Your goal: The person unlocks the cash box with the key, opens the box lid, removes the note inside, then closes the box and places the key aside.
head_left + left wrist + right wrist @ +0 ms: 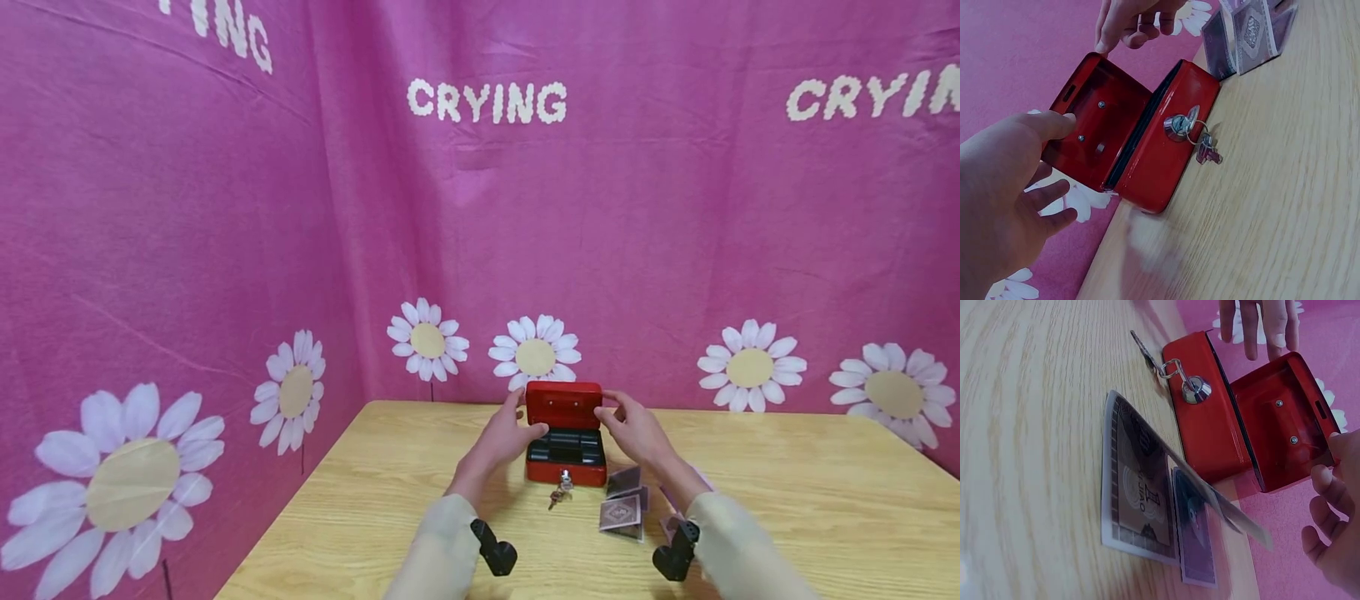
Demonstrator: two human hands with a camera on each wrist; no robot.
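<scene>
A small red cash box [543, 473] stands on the table with its lid [562, 415] raised, showing a black tray [566, 446] inside. My left hand [501, 437] holds the lid's left side, its thumb on the inner face and the index finger reaching behind. At the lid's right upper corner, my right hand [636, 429] grips the edge between thumb and index finger; its other fingers are loosely bent in the right wrist view. Keys [1209, 150] hang on a ring from the lock [1179, 126] in the box's front.
Several folded banknotes [621, 514] stand and lie on the wooden table [360, 500], right of the box and partly under my right forearm. Pink cloth [637, 233] with daisies hangs behind the table and on the left. A black device [495, 550] sits at each wrist.
</scene>
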